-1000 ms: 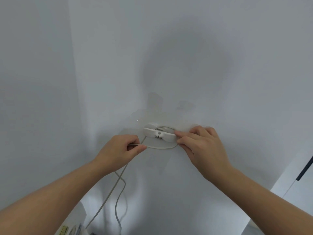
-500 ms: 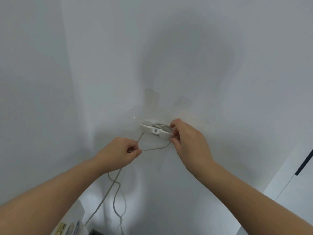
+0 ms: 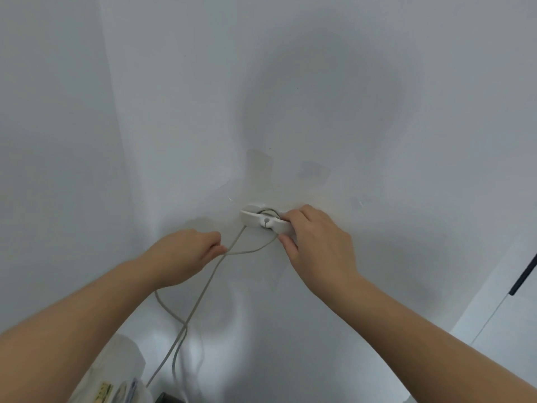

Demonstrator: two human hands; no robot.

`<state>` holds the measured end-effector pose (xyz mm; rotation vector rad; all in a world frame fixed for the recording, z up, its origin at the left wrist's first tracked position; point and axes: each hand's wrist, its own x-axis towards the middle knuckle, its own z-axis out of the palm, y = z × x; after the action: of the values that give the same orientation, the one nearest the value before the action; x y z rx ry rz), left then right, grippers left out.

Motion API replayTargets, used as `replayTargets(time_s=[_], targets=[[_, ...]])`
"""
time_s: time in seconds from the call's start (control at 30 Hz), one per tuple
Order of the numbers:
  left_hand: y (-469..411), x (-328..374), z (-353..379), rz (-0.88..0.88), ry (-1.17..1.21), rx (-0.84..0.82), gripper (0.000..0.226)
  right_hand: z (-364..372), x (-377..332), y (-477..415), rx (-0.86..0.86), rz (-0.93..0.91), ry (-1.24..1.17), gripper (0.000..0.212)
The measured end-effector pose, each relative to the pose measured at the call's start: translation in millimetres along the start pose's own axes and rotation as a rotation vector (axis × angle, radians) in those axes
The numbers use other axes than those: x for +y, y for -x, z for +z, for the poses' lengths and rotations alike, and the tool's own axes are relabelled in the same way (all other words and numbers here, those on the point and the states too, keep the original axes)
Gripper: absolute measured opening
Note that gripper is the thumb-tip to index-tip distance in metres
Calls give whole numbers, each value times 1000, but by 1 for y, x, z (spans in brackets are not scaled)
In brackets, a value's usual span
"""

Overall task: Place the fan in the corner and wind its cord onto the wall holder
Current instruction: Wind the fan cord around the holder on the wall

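Observation:
A white oblong wall holder [image 3: 261, 221] is fixed to the white wall near the corner, with a turn of grey cord behind it. My right hand [image 3: 316, 242] pinches the holder's right end between thumb and fingers. My left hand [image 3: 186, 254] is closed on the pale cord [image 3: 203, 292] just left of and below the holder. From the holder the cord runs down in two strands that cross and hang toward the floor. A white rounded part with labels [image 3: 116, 379] at the bottom left may be the fan; most of it is out of frame.
The wall corner [image 3: 125, 141] runs down at the left. A white door or cabinet panel with a dark handle [image 3: 523, 274] stands at the right edge. A dark object [image 3: 171, 398] peeks in at the bottom edge.
My right hand shifted from the cord at the holder's right end to gripping that end. My left hand moved a little up and right, and the loop under the holder has pulled tighter.

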<state>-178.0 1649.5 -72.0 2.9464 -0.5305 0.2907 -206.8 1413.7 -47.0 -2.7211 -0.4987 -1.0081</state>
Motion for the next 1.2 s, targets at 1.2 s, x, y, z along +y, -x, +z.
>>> replayTargets(time_s=[1.2], targets=[[-24, 18, -19, -187, 810, 537, 34, 11, -40, -34, -81, 52, -161, 16]])
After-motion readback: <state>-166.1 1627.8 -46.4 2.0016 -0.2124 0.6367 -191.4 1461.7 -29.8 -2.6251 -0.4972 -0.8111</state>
